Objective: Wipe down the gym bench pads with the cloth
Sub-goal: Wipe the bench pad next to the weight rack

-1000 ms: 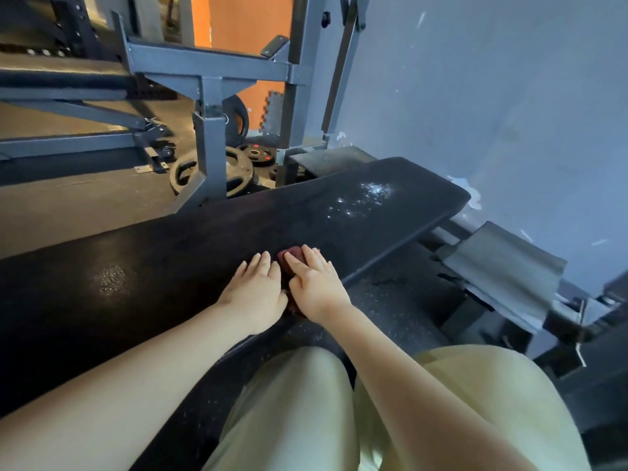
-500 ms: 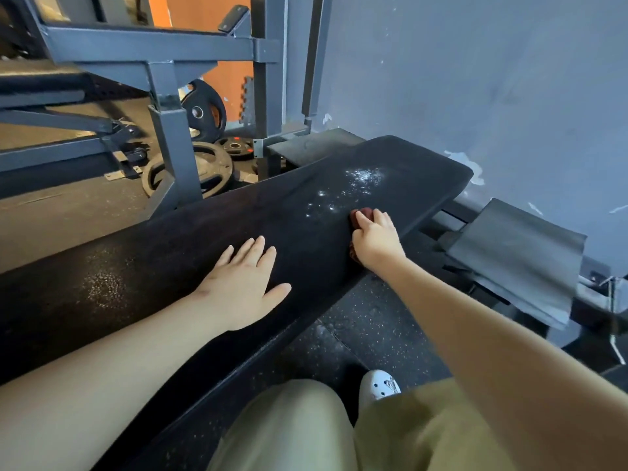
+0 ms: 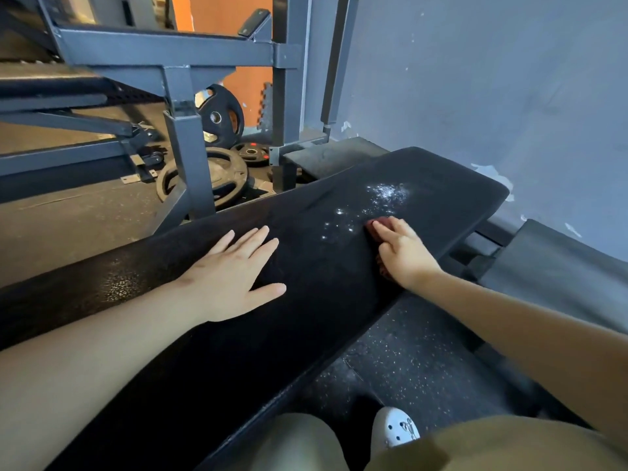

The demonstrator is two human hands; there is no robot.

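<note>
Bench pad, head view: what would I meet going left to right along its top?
Scuffed shiny patch → left hand flat on the bench pad → right hand pressing the red cloth → rounded end → grey pad by the wall.

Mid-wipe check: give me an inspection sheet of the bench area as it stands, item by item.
Surface: long black padded bench pad; white powdery specks near its far end, and a dull scuffed patch towards the left.
Job's things: dark red cloth on the pad, just short of the specks.
Clutter: round black weight plates on the floor behind the bench.
Grippers: left hand flat on the pad; right hand presses on the cloth.
Cables: nothing seen.
Surroundings: grey steel rack frame, grey wall with chipped paint, speckled black rubber floor.
</note>
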